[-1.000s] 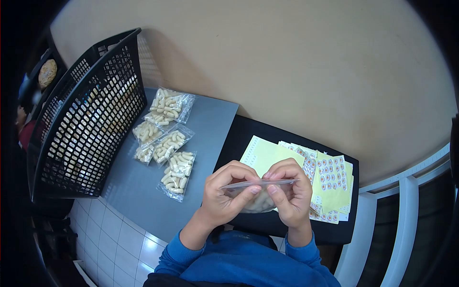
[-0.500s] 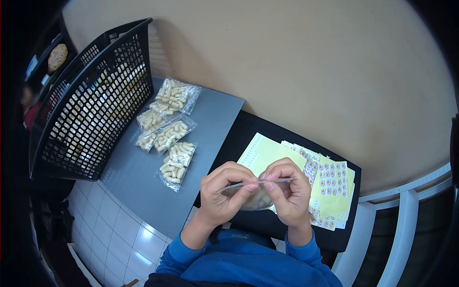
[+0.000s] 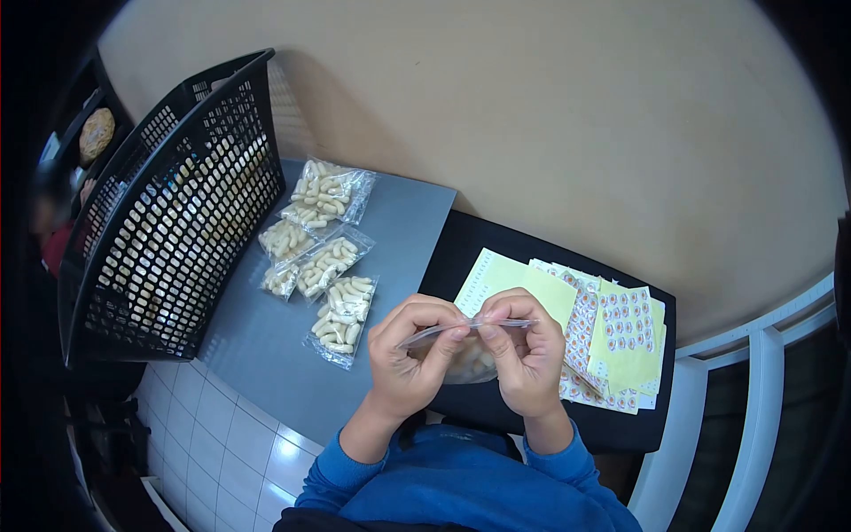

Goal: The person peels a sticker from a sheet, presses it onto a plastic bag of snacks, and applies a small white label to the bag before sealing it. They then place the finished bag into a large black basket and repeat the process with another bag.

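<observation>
Just above the near edge of the black tabletop (image 3: 532,417), both hands pinch the top strip of a clear zip bag of pale capsules (image 3: 465,359): the left hand (image 3: 408,359) grips its left half between thumb and fingers, the right hand (image 3: 525,355) its right half. To the right lie yellow sticker sheets (image 3: 616,341). To the left, four filled capsule bags (image 3: 324,257) rest on a grey board (image 3: 399,222) beside a black mesh basket (image 3: 168,222).
</observation>
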{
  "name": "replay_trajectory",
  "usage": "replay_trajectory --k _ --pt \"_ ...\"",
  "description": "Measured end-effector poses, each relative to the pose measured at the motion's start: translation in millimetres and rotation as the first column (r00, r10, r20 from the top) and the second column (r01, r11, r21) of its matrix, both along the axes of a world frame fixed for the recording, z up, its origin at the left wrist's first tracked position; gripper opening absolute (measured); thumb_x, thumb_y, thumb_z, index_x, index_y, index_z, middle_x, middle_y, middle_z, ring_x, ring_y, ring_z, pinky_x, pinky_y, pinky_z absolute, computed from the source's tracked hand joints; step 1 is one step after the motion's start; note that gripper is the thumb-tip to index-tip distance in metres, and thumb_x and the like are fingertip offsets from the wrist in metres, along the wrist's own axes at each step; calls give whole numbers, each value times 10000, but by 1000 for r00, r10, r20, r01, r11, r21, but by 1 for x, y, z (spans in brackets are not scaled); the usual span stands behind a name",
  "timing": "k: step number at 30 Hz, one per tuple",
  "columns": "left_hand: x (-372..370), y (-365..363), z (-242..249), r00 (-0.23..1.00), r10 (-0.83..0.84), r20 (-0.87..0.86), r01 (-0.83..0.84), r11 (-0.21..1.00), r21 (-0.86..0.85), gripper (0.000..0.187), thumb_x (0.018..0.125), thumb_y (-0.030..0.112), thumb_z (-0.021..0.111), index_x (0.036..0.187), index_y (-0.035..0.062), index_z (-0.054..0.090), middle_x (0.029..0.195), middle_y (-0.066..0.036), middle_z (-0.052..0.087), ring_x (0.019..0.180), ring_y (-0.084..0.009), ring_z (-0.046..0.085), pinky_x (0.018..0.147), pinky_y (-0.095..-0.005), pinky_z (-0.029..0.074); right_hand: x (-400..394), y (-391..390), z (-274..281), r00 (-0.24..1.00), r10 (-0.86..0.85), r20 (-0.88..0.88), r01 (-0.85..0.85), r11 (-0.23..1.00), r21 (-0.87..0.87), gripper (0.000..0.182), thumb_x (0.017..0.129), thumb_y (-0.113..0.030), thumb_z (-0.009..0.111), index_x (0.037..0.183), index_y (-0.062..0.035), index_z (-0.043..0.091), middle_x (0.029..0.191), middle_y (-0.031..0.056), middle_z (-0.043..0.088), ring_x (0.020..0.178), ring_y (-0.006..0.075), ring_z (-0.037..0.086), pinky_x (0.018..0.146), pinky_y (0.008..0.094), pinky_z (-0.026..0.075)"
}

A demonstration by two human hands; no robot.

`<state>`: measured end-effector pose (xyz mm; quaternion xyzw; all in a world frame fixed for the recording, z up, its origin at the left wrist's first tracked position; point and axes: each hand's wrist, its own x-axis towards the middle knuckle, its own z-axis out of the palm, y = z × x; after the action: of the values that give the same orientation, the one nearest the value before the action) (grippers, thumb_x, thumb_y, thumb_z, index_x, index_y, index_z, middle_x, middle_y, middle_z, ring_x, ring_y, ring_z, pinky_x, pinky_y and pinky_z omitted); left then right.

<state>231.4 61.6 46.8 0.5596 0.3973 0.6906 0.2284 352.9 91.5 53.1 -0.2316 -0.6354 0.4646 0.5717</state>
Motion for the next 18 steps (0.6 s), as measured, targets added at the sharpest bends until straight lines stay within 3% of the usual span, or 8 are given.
replay_trajectory --k 6,9,11,12,14,18 --pt "-8 5 2 998 3 -69 0 999 36 68 717 -27 615 736 -6 554 720 -106 586 649 -151 577 581 -231 457 -6 -1 0 999 -46 -7 46 999 1 85 777 -22 576 793 -2 495 777 84 546 699 122 524 640 228 424" --pt "-11 8 -1 993 -52 -107 62 994 85 162 697 -34 625 832 -8 539 733 -103 598 673 -143 586 607 -231 460 -4 1 2 999 -21 30 20 999 34 86 774 -17 576 791 0 493 769 83 545 691 129 522 639 230 419" --pt "-8 6 5 984 -155 87 151 987 59 330 679 -36 635 974 -19 487 742 -96 608 703 -133 592 645 -230 457 -2 2 0 999 0 42 -2 999 48 81 779 -19 566 799 -1 490 777 87 541 701 134 519 650 234 416" --pt "-9 7 5 984 -157 88 152 987 60 330 679 -36 635 974 -19 487 742 -96 608 703 -133 592 645 -230 457 -1 3 0 998 22 55 -25 998 60 76 784 -21 557 807 -1 487 785 91 536 711 139 515 662 239 412" --pt "-12 9 5 991 -109 -75 112 993 35 497 668 -43 613 1107 -46 380 721 -86 592 704 -140 578 679 -249 464 0 3 -1 998 17 54 -21 997 70 70 792 -26 540 823 -2 482 800 96 523 725 145 513 675 245 409" --pt "-4 10 1 997 -67 -49 69 996 59 528 669 -48 612 1135 -56 363 704 -82 590 699 -139 575 687 -257 468 2 3 -6 1000 2 -26 -1 999 53 67 818 -45 495 858 -6 459 836 104 485 759 154 507 700 258 403"
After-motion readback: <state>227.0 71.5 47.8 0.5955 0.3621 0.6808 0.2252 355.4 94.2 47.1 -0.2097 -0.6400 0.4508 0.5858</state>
